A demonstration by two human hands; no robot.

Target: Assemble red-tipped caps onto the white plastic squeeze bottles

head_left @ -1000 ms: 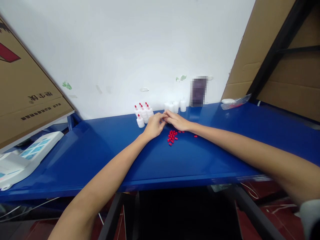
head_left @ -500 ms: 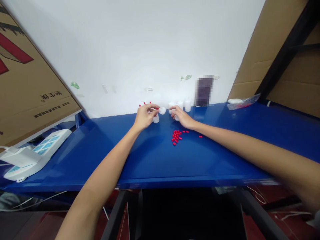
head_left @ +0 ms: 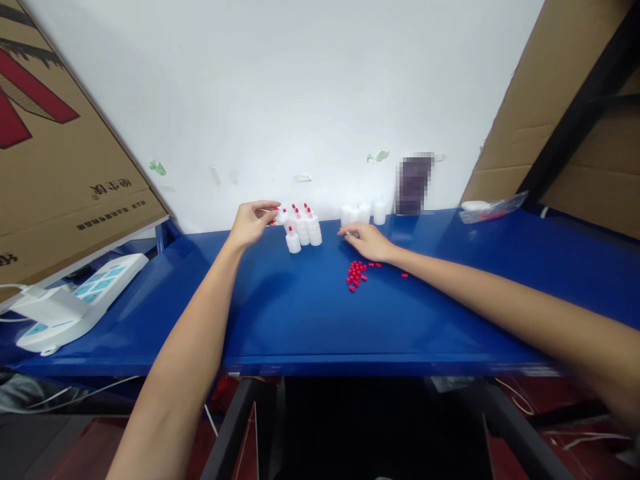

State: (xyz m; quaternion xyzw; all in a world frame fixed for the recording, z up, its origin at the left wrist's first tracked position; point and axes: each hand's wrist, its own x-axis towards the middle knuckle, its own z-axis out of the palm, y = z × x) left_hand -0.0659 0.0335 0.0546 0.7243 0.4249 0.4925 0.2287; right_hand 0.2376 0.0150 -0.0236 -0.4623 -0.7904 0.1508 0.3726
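My left hand (head_left: pixel 251 225) is closed in a pinch at the red cap of a small white squeeze bottle (head_left: pixel 283 218), which tilts beside the group. Close to it stand several white bottles with red tips (head_left: pixel 313 230), and one more capped bottle (head_left: pixel 293 241) is in front of them. Further right, my right hand (head_left: pixel 369 243) rests low over the table with its fingers curled; a bit of white shows at them, too small to name. Behind that hand are white bottles (head_left: pixel 379 213) without visible red tips. A pile of small red caps (head_left: pixel 356 272) lies in front of it.
The blue table (head_left: pixel 320 320) meets a white wall at the back. A power strip (head_left: pixel 95 293) with a plugged-in adapter lies at left, below a cardboard box (head_left: pixel 60 160). A blurred-out dark object (head_left: pixel 414 185) is at the wall. A clear plastic bag (head_left: pixel 493 210) lies at right.
My left hand has moved left with the bottle, baring the group of capped bottles. My right hand stays almost in place, its fingers lower. The view has shifted slightly.
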